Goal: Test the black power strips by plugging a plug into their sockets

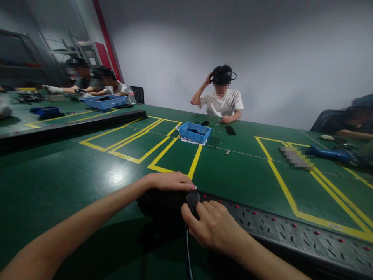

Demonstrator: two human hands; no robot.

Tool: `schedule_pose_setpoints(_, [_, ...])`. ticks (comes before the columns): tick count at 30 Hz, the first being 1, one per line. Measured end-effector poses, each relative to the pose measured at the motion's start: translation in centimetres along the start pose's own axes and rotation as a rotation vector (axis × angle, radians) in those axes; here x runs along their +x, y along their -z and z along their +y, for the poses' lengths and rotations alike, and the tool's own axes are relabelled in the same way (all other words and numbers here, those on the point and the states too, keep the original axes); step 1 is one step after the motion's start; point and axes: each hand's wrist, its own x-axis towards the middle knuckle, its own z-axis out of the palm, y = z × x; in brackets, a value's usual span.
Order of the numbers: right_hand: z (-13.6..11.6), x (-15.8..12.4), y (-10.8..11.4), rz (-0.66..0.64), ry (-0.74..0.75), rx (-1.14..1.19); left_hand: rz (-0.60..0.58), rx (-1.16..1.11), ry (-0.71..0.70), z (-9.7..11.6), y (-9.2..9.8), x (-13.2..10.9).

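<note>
Black plug (192,198) at the near end of the power strip (291,229), pinched by the right hand (214,229), grip clamped on it, cable hanging below. Left hand (171,181) laid flat over the strip's end, grip apart, seemingly steadying it on the green table (87,175).
</note>
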Motion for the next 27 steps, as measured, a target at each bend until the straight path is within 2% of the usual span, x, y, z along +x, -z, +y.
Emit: schedule_pose_setpoints(27, [0.08, 0.05, 0.18, 0.021, 0.002, -0.008, 0.016, -0.011, -0.030, 0.41, 0.06, -0.04])
